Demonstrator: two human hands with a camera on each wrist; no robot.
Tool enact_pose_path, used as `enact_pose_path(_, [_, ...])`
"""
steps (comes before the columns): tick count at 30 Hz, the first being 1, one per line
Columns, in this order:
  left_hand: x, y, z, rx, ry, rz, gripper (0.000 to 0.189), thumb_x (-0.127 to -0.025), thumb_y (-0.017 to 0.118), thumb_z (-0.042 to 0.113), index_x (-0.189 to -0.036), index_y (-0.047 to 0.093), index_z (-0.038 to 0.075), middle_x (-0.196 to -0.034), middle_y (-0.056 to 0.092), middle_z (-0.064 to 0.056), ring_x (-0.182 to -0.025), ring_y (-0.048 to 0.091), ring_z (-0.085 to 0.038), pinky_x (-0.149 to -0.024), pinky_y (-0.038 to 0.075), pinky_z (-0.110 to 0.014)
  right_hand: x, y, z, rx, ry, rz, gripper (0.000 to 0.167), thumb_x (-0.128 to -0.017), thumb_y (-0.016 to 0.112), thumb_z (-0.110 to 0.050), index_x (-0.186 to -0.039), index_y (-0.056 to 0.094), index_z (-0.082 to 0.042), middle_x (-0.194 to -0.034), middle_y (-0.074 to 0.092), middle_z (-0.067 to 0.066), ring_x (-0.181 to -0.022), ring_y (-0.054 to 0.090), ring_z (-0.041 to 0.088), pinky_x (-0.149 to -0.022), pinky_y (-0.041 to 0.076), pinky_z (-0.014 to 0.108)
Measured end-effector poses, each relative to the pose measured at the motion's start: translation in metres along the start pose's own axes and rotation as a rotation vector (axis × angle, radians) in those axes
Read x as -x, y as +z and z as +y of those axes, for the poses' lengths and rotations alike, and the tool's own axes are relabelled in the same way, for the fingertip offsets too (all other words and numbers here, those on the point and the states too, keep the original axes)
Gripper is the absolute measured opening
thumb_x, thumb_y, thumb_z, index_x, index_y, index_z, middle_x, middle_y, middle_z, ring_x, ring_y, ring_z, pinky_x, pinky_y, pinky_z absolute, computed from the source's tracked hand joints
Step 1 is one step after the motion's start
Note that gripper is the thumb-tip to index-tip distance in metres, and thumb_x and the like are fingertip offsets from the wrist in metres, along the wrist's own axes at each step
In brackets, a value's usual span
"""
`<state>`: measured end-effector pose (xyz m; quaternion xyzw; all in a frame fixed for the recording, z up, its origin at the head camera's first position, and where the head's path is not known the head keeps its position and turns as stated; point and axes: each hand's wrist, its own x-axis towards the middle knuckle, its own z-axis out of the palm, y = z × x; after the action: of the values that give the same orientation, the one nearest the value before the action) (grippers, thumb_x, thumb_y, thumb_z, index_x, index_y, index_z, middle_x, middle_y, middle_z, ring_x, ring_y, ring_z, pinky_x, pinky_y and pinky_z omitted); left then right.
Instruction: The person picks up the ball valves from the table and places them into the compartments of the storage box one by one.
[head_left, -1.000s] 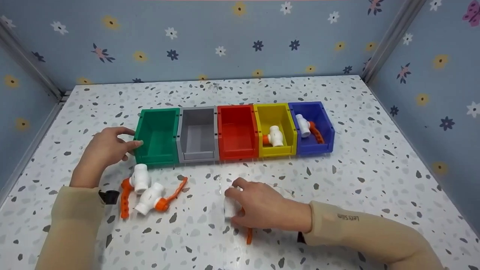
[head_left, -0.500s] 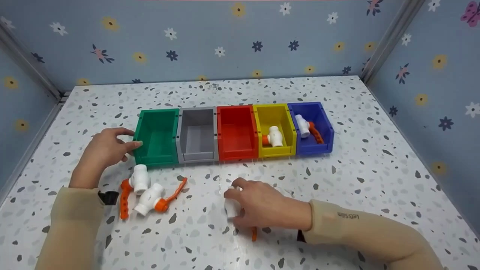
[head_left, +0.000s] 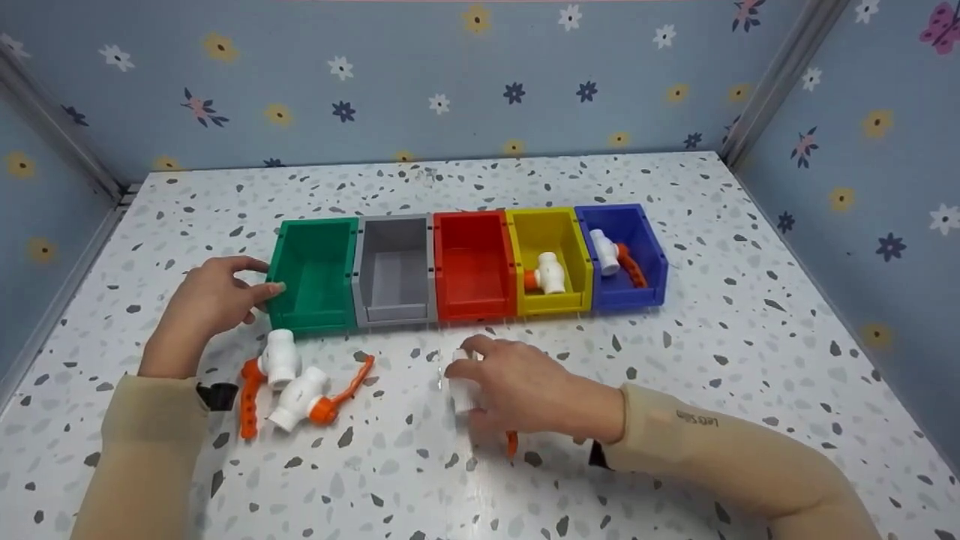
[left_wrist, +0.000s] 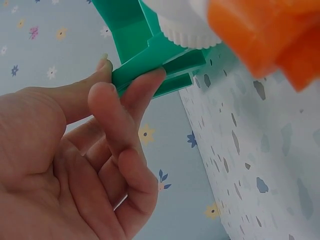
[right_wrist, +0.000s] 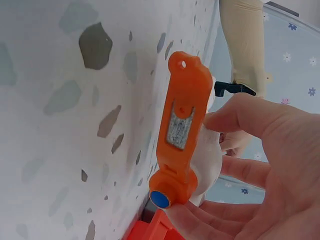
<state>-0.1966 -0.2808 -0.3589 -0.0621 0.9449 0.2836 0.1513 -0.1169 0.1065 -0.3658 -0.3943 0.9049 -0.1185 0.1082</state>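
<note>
My right hand [head_left: 517, 386] grips a white plastic ball valve [head_left: 463, 394] by its body, low over the table in front of the red bin. In the right wrist view, the valve's orange lever handle [right_wrist: 182, 115] faces the camera, with a blue dot at its pivot end. Over on the left, my left hand [head_left: 217, 296] pinches the outer wall of the green bin [head_left: 315, 319] between thumb and fingers; the left wrist view shows the thumb [left_wrist: 85, 92] on the bin's edge. Two more valves lie below that hand, one white body [head_left: 282, 358] beside another [head_left: 300, 397].
Right of the green bin, a grey bin [head_left: 397, 313], a red bin [head_left: 476, 309], a yellow bin [head_left: 555, 304] and a blue bin [head_left: 630, 298] stand in a joined row. One valve [head_left: 551, 273] lies in the yellow bin, another [head_left: 604, 253] in the blue. Patterned walls enclose the speckled table [head_left: 675, 450].
My right hand has turned the valve a little, its orange handle swinging right, and has moved slightly away from me toward the bins. My left hand stays on the green bin.
</note>
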Motion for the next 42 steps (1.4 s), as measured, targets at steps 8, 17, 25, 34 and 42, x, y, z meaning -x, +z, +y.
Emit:
enact_pose_path(8, [-0.001,0.000,-0.002,0.000,-0.005,0.001,0.070,-0.099,0.059,0.044,-0.149,0.038,-0.001,-0.116,0.064,-0.028,-0.091,0.064,-0.034,-0.079,0.051,-0.051,-0.010,-0.014,0.006,-0.030,0.050,0.051,0.049,-0.083,0.079,-0.029,-0.130,0.066,-0.022,-0.130,0.055,0.005,-0.087,0.059,0.016,-0.077,0.053,0.032])
enact_pose_path(17, [0.000,0.001,-0.002,-0.013,0.008,0.000,0.069,-0.100,0.058,0.043,-0.149,0.037,-0.002,-0.114,0.065,-0.027,-0.088,0.063,-0.033,-0.076,0.049,-0.048,-0.026,-0.025,0.017,-0.045,0.075,0.111,0.049,-0.081,0.081,-0.029,-0.128,0.067,-0.023,-0.127,0.056,0.004,-0.086,0.058,0.016,-0.076,0.052,0.030])
enact_pose_path(25, [0.000,0.003,-0.002,-0.007,-0.001,0.000,0.071,-0.100,0.058,0.044,-0.149,0.037,-0.001,-0.117,0.064,-0.028,-0.091,0.063,-0.034,-0.079,0.050,-0.051,-0.037,-0.032,0.028,0.032,0.104,0.161,0.049,-0.081,0.080,-0.026,-0.128,0.066,-0.023,-0.130,0.054,0.006,-0.095,0.057,0.020,-0.079,0.054,0.033])
enact_pose_path(34, [0.000,0.002,0.000,-0.018,0.002,0.009,0.068,-0.100,0.058,0.042,-0.148,0.037,-0.001,-0.116,0.064,-0.028,-0.090,0.064,-0.034,-0.078,0.051,-0.050,-0.058,-0.049,0.041,0.068,0.173,0.146,0.049,-0.083,0.078,-0.030,-0.129,0.066,-0.026,-0.133,0.054,0.004,-0.100,0.057,0.020,-0.082,0.052,0.032])
enact_pose_path(42, [0.001,0.004,0.001,-0.012,-0.002,0.014,0.068,-0.100,0.058,0.041,-0.149,0.038,-0.001,-0.117,0.062,-0.029,-0.091,0.064,-0.035,-0.080,0.052,-0.052,-0.078,-0.061,0.055,0.061,0.197,0.150,0.048,-0.083,0.078,-0.029,-0.129,0.066,-0.025,-0.130,0.055,0.001,-0.104,0.056,0.020,-0.087,0.051,0.035])
